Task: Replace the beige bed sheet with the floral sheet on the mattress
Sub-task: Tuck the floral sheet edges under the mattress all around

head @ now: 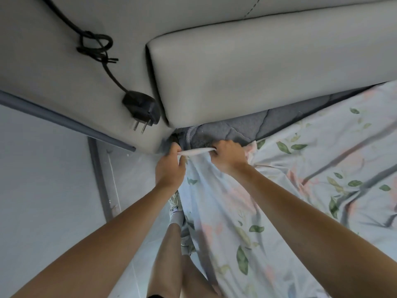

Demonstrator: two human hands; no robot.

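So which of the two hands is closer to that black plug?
The left hand, gripping the floral sheet's hem on the floor side. The black plug lies just above it; the right hand grips nearer the bed.

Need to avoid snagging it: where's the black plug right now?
In the head view, the black plug lies upper left on the grey padded ledge, just left of the headboard cushion, above the left hand.

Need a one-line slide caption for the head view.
Both hands, left and right, stretch the floral sheet hem over the grey mattress corner beside the padded headboard.
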